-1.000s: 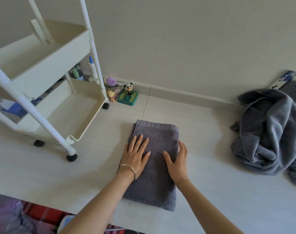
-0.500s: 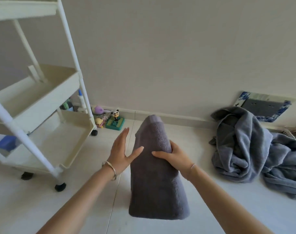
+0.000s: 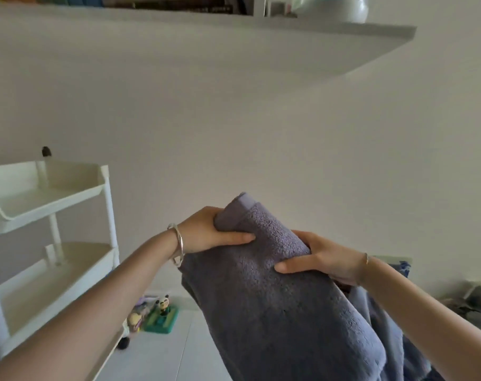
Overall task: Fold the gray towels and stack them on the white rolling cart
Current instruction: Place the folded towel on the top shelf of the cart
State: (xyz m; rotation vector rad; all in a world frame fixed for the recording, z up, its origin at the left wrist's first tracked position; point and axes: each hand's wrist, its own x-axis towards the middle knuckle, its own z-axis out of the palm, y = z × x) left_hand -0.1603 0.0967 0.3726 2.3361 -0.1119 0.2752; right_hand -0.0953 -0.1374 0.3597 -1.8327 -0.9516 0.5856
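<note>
One towel (image 3: 275, 284) is folded and held in the air to the right of the cart (image 3: 49, 193). It is not yet on a tray, and none lies on the two trays I can see. More gray cloth (image 3: 385, 320) low on my right looks unfolded. My left grip (image 3: 206, 232) and right grip (image 3: 324, 259) each clasp the bundle's upper end, thumbs on its near face, both forearms stretched forward.

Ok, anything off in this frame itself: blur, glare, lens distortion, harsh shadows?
Head view: soft even light, no glare, only the underside of the wall shelf is shaded. Head view: the wide lens slants that shelf and leans the white cart posts. Head view: the folded gray towel shows crisp pile between left hand and right hand; the clutter at the right edge is smeared.
</note>
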